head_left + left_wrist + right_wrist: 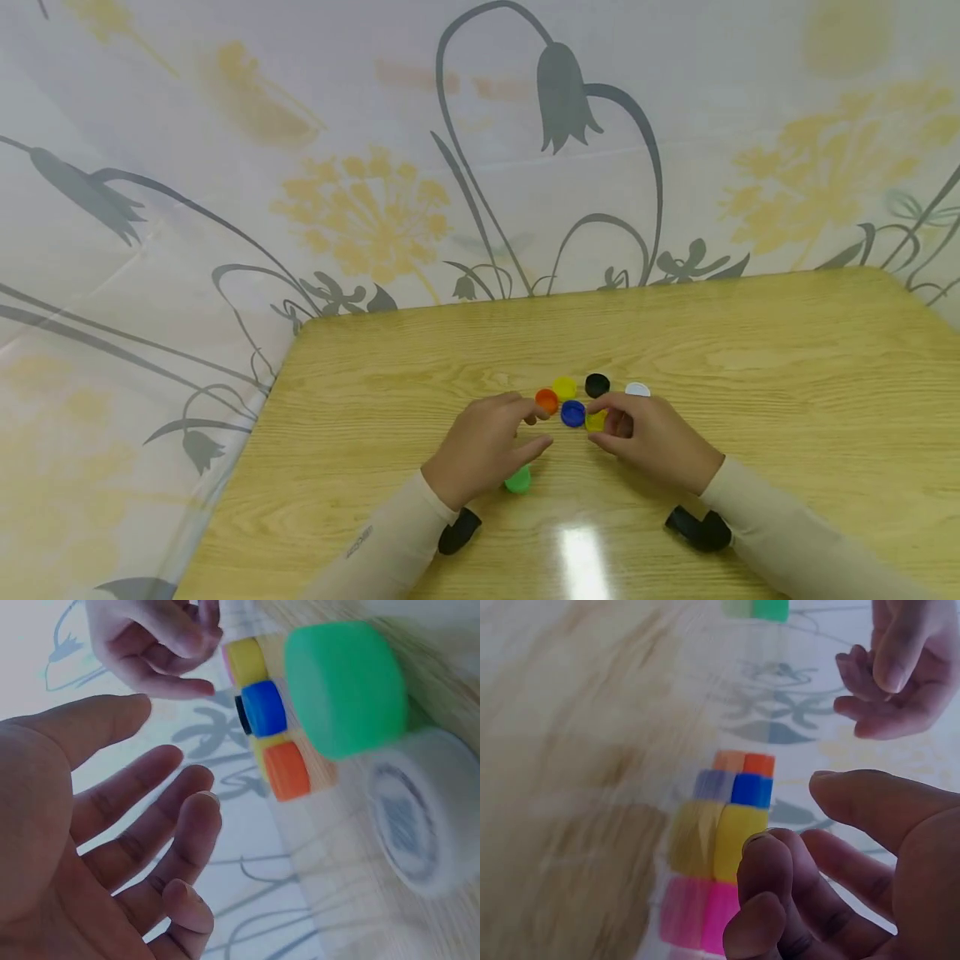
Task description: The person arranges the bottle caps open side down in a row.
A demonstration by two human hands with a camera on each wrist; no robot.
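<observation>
Small plastic bottle caps lie in a cluster on the table: orange point(546, 402), yellow point(564, 387), black point(597, 385), blue point(573, 414), a second yellow point(596, 421) and white point(637, 390). My left hand point(491, 442) hovers left of the orange cap, thumb and fingers apart, holding nothing. Below it lies a green cap point(517, 479), partly covered. Beside the second yellow cap, my right hand point(652, 433) has its fingers loosely bent and thumb apart, with nothing between them. A pink cap point(718, 919) shows behind its fingers in the right wrist view.
A large-looking white cap with a printed face point(405, 825) stands near the green one in the left wrist view. The wooden table point(375, 375) ends at a flower-patterned backdrop point(510, 167). Black wrist devices point(701, 529) sit under both sleeves.
</observation>
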